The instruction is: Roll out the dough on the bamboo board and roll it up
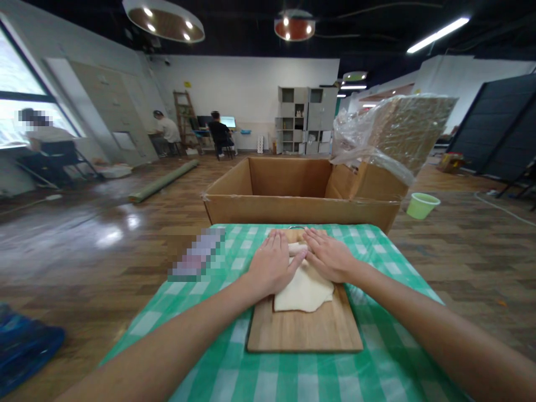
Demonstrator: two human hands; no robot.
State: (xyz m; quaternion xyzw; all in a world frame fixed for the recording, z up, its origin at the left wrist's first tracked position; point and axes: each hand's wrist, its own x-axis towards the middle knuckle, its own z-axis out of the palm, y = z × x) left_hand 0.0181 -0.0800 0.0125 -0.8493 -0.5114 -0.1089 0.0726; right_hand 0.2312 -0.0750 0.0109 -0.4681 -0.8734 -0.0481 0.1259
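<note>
Dough (304,293) lies as a pale, uneven sheet on the wooden board (305,332), its far end seemingly rolled up. Over that end the left hand (271,263) and right hand (331,257) lie flat, fingers outstretched, grasping nothing (a checked cloth (226,371) spreads beneath the board).

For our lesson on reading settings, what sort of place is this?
Probably an open office or workroom: a person sits at computer screens, and grey shelves stand by the far wall.
</note>
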